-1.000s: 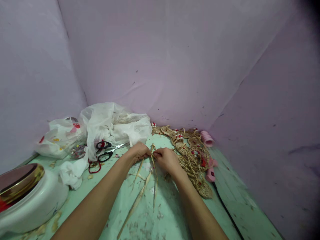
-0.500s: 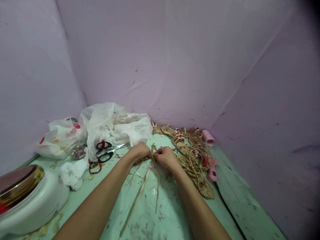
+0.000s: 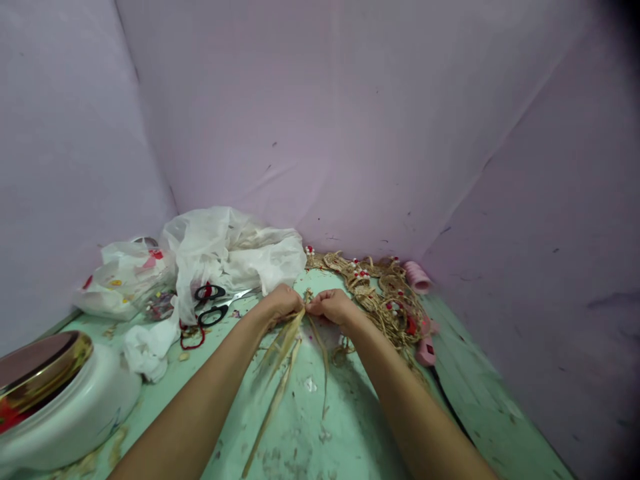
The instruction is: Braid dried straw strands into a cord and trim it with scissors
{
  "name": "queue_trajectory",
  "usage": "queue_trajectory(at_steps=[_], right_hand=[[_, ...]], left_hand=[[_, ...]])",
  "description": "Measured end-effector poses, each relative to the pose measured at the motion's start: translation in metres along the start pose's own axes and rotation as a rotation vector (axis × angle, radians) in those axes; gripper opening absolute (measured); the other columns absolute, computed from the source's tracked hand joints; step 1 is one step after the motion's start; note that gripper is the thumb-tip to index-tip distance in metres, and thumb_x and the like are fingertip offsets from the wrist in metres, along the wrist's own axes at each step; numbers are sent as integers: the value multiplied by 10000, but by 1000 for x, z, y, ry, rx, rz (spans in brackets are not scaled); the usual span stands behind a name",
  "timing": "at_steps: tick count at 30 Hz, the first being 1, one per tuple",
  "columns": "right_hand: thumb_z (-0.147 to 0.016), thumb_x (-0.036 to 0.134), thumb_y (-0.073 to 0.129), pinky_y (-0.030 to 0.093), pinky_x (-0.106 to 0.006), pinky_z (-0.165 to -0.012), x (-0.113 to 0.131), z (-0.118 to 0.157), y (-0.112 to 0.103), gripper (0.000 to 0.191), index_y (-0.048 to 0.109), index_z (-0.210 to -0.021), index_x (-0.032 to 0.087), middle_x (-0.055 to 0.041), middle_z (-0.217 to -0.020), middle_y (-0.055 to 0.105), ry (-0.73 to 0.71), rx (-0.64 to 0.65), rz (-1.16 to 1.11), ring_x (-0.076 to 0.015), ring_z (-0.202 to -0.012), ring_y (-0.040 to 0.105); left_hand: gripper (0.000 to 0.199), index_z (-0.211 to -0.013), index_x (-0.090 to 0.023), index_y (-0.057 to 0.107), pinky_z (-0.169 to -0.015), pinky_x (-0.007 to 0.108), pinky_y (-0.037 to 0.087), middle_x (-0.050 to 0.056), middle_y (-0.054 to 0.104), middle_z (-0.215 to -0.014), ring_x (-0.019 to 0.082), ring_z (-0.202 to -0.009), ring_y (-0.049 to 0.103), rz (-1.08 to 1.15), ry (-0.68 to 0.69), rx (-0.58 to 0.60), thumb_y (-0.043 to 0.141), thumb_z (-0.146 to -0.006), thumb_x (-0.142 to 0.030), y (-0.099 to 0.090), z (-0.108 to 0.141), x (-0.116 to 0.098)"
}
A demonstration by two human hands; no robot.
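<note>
- White glossy vessel (image 3: 75,427) with a gold-rimmed lid is sitting at the near left corner, partly out of view.
- Beyond it, a printed plastic bag (image 3: 117,283) with red and yellow marks is slumping near the wall (image 3: 320,133).
- A small crumpled white wad (image 3: 146,350) is lying nearer, and a red cord (image 3: 193,345) is curling just to its right.
- A large white plastic bag (image 3: 240,250) is spreading behind the black-handled scissors (image 3: 213,315), whose blades are pointing right, toward the hands.
- The left hand (image 3: 283,304) is bending over the middle of the table (image 3: 360,427), its fingers clamping together on the upper ends of the straw strands (image 3: 286,341).
- These strands are fanning down between the forearms, one long pale strip (image 3: 273,405) reaching toward the near edge.
- The right hand (image 3: 331,307) is meeting the left at the same spot, its fingers pinching the straw; a thin strand is hanging below them.
- Braided straw pieces (image 3: 367,297) with red and white beads are heaping up behind and beside the right forearm.
- A pink spool (image 3: 417,277) is lying by the wall, and a pink-handled tool (image 3: 425,351) is trailing a black cord (image 3: 453,403) toward the near right.
</note>
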State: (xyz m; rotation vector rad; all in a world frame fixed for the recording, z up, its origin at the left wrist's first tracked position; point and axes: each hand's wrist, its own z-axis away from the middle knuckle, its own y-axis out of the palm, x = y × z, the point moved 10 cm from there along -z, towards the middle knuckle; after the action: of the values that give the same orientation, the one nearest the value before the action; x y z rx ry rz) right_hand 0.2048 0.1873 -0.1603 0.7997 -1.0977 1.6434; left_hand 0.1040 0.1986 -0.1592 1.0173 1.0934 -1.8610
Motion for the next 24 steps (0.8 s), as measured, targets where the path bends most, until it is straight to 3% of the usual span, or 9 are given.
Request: queue_trajectory(at_steps=[2, 6, 10, 16, 20, 24], right_hand=[[-621, 109, 575, 323, -158, -386, -3, 2, 2, 185, 445, -494, 143, 64, -369, 417, 17, -4, -85, -38, -340, 357], [-681, 61, 473, 398, -199, -456, -8, 10, 18, 152, 445, -560, 150, 51, -411, 441, 110, 113, -255, -59, -367, 404], [-671, 64, 461, 265, -168, -356, -15, 12, 19, 158, 452, -530, 135, 50, -391, 408, 160, 147, -268, -35, -313, 282], [-538, 92, 570, 247, -179, -374, -23, -1, 4, 81, 500, -538, 131, 55, -393, 451, -17, 24, -226, -46, -345, 332], [-492, 118, 600, 223, -185, -377, -28, -5, 3, 122, 487, -532, 141, 52, -407, 492, -48, -6, -251, -43, -344, 332], [-518, 139, 593, 191, -187, -371, -24, -4, 6, 82, 514, -539, 136, 42, -425, 498, -72, 45, -282, -40, -344, 314]], left_hand=[[121, -416, -144, 423, -328, 196, 115, -70, 245, -282, 40, -290, 194, 37, 6, 21, 431, -508, -65, 2, -4, 4], [68, -462, -135, 472, -335, 192, 148, -64, 315, -308, 42, -305, 237, 68, 18, 47, 475, -523, -106, 6, -10, 10], [82, -456, -138, 453, -340, 195, 115, -76, 273, -315, 32, -311, 206, 39, 42, 55, 498, -524, -126, 5, -8, 7], [158, -453, -143, 439, -337, 193, 111, -59, 328, -342, 31, -300, 219, -28, -10, 154, 511, -561, -232, 11, -5, 12], [118, -483, -128, 479, -347, 189, 134, -62, 336, -351, 31, -322, 224, -33, -10, 86, 534, -538, -218, 7, -6, 10], [69, -465, -127, 472, -347, 195, 132, -70, 302, -337, 32, -321, 208, -15, 17, 40, 491, -521, -163, 7, -6, 6]])
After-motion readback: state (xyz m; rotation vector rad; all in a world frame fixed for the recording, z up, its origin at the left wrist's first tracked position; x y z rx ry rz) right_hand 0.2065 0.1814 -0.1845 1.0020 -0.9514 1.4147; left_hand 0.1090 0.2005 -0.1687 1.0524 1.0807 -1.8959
